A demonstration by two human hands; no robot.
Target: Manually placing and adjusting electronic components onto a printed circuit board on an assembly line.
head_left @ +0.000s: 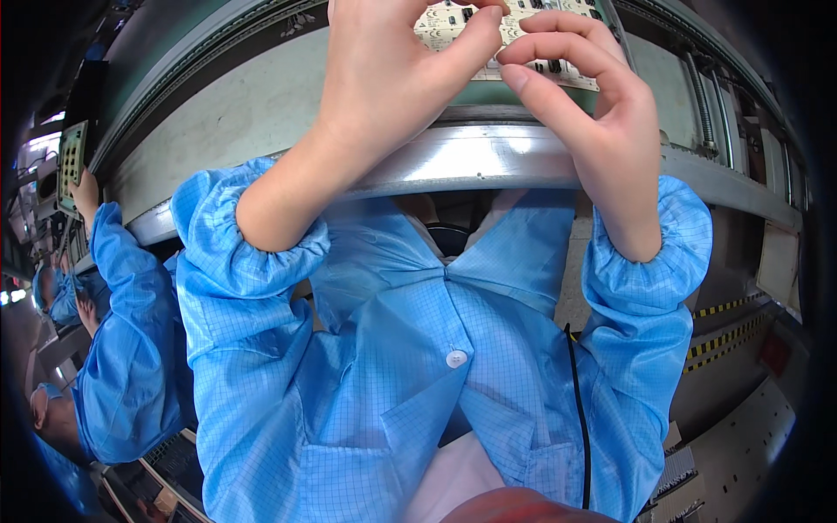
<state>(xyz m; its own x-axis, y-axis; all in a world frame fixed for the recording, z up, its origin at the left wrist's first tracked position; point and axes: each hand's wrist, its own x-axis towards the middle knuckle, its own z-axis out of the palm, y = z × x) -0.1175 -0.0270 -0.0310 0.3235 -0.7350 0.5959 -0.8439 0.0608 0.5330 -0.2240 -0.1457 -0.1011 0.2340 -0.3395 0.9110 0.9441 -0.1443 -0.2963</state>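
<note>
A cream-coloured panel of circuit boards [446,37] with small dark parts on it lies at the top of the view, partly hidden by my hands. Over its left part, my left hand [397,74] has thumb and index finger brought together in a pinch. My right hand [602,91] is above the panel's right part, fingers curled, with the index fingertip close to the thumb. Anything between the fingertips of either hand is too small or too hidden to make out.
A shiny metal rail [471,157] runs along the near edge of the line, between my body and the panel. To the left, a co-worker in a blue smock [131,331] handles another board [71,166]. Metal rods [700,105] stand at the right.
</note>
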